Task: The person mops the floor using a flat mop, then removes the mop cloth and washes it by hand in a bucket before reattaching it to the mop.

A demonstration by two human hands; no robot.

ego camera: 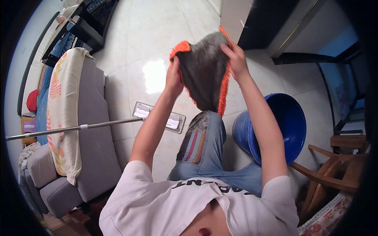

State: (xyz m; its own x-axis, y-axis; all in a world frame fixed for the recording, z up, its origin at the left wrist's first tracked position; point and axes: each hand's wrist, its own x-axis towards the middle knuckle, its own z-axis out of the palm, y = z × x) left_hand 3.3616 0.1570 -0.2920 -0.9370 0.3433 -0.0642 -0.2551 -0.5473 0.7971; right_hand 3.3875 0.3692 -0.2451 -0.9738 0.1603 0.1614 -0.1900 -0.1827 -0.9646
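A plush cleaning cloth (203, 70), grey on the side facing me with shaggy orange edges, hangs stretched between both hands above the tiled floor. My left hand (174, 77) grips its left upper corner, the thumb over the folded orange border. At the opposite upper edge, my right hand (237, 62) pinches the cloth between thumb and fingers. The lower end narrows down to my bent knee (206, 129); whether it touches the jeans, I cannot tell. Beyond my left forearm, a flat mop head (174, 122) lies on the floor, partly hidden by the arm.
The mop's metal pole (109, 124) extends left across a grey sofa (94, 126) draped with a cream patterned towel (66, 97). A blue bucket (296, 118) stands to my right, behind my forearm. A wooden chair (327, 174) is at the lower right. Dark furniture (91, 35) stands upper left.
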